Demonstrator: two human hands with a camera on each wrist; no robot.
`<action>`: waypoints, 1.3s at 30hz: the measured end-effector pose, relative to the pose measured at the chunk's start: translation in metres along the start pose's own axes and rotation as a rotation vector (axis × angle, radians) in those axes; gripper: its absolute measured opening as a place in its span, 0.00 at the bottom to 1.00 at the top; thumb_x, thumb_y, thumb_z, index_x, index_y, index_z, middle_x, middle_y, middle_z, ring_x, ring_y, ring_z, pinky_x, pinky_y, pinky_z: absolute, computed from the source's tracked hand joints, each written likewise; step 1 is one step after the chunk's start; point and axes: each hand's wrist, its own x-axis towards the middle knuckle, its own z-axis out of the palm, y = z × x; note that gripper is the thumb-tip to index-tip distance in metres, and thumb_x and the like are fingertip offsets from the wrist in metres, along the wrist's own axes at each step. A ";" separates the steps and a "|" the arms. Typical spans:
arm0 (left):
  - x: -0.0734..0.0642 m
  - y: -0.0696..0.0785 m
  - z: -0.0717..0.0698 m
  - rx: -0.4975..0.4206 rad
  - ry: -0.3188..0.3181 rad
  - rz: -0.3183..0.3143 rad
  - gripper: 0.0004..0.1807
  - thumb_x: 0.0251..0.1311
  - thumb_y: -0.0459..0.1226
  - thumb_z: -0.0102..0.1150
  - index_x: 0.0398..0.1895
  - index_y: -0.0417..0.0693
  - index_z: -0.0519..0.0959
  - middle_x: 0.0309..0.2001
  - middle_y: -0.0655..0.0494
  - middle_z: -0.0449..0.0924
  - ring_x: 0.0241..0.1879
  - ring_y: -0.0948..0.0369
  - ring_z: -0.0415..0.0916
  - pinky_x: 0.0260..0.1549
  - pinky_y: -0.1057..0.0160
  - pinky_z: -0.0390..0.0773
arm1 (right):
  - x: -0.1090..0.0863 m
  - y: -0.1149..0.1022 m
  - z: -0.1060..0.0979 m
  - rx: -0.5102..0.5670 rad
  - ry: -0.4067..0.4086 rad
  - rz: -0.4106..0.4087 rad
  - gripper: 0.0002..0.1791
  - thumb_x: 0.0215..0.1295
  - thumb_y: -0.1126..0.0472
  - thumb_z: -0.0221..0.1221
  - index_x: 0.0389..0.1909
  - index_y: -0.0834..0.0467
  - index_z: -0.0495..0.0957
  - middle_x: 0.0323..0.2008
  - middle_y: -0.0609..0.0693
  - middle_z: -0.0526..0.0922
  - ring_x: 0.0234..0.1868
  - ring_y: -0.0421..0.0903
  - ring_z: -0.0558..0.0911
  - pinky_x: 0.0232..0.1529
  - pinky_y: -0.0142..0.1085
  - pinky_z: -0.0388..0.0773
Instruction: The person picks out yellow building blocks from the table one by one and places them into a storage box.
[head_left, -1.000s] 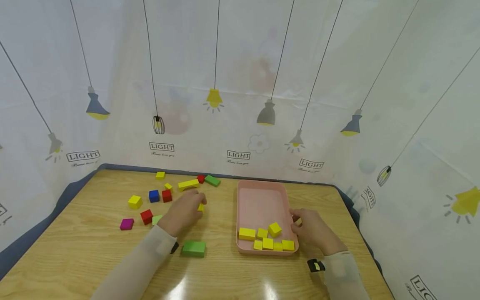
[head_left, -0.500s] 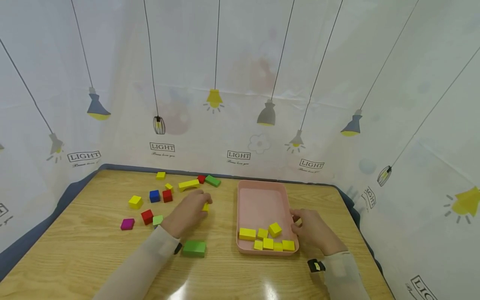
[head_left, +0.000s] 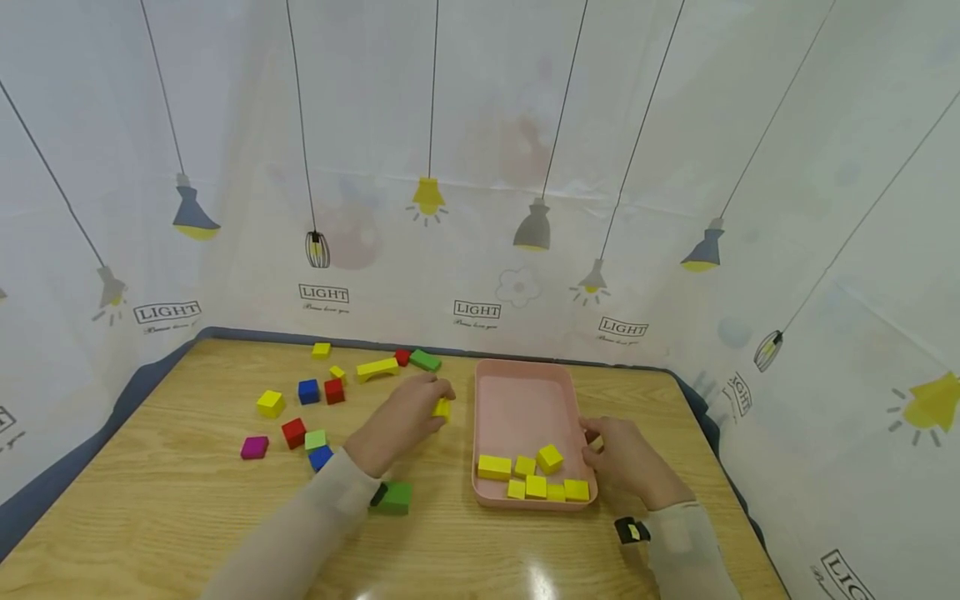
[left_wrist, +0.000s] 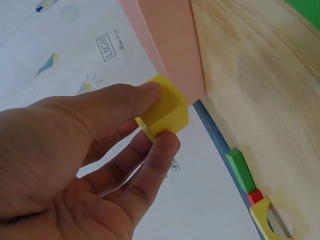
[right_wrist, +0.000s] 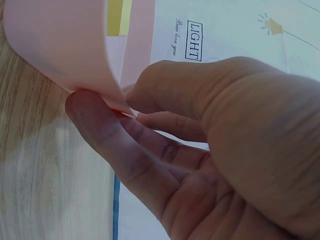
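My left hand [head_left: 399,422] pinches a small yellow block [head_left: 442,409] above the table, just left of the pink tray [head_left: 517,404]. In the left wrist view the thumb and fingertips hold that yellow block [left_wrist: 172,107] by opposite sides. On the tray's right side, my right hand [head_left: 633,462] grips the wall. The right wrist view shows its thumb over the rim and fingers against the outside of the tray wall [right_wrist: 60,45]. Several yellow blocks [head_left: 495,468] lie inside at the tray's near end.
Left on the wooden table [head_left: 187,500] are scattered blocks: a yellow arch [head_left: 377,369], a green block [head_left: 425,360], red cubes [head_left: 294,432], blue cubes [head_left: 309,392], a magenta block [head_left: 254,447] and more yellow ones. A larger green block [head_left: 397,500] lies near my left wrist.
My left hand has moved right toward the tray, carrying the yellow block. A blue cube by the light green block has come into view. My right hand and the tray have stayed put.
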 end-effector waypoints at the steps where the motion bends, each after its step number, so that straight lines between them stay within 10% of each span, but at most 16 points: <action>1: 0.001 0.003 0.000 -0.001 0.003 0.009 0.20 0.70 0.29 0.81 0.64 0.42 0.89 0.59 0.47 0.90 0.56 0.52 0.86 0.65 0.49 0.92 | 0.000 0.000 0.000 -0.001 -0.001 0.002 0.32 0.80 0.67 0.70 0.82 0.64 0.78 0.57 0.57 0.93 0.44 0.46 0.86 0.47 0.39 0.94; 11: 0.010 0.028 0.006 -0.021 0.038 0.102 0.20 0.70 0.29 0.81 0.63 0.42 0.90 0.57 0.46 0.88 0.51 0.54 0.84 0.59 0.53 0.93 | -0.001 0.000 -0.001 -0.001 0.002 -0.022 0.31 0.80 0.68 0.70 0.81 0.65 0.79 0.57 0.57 0.93 0.45 0.46 0.87 0.47 0.40 0.95; 39: 0.024 0.088 0.056 0.119 -0.141 0.150 0.20 0.77 0.37 0.79 0.67 0.50 0.88 0.60 0.52 0.89 0.53 0.61 0.84 0.59 0.66 0.92 | 0.000 0.000 -0.002 -0.009 0.002 -0.047 0.31 0.79 0.69 0.70 0.80 0.67 0.79 0.57 0.58 0.94 0.48 0.47 0.90 0.49 0.42 0.96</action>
